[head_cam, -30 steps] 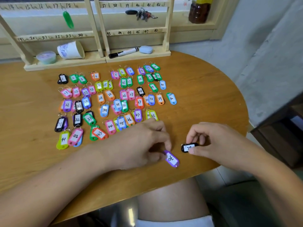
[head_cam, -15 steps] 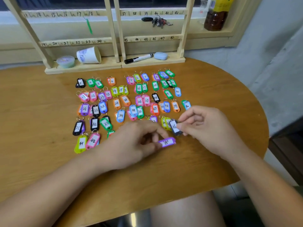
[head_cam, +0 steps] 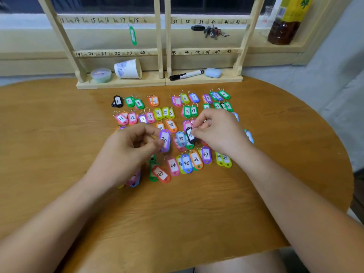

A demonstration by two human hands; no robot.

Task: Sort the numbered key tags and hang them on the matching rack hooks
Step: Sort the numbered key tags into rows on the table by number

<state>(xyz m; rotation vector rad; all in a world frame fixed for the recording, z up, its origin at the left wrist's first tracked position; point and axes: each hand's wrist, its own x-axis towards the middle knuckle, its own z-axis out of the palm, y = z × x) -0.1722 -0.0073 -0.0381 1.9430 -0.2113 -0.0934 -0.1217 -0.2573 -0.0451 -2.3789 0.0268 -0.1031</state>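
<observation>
Between fingers [head_cam: 151, 132], two tags [head_cam: 164, 139] [head_cam: 190, 134] (purple, black)

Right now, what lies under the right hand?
The right hand pinches black tag 36 above the rows. A blue tag's edge peeks out beside it; tags directly beneath are covered.

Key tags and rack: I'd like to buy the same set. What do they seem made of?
Tags: probably coloured plastic, smooth and slightly glossy, with white paper-looking labels and thin rings that look like metal. Rack: pale wood, seemingly unvarnished, since it looks matte with no sheen.
</observation>
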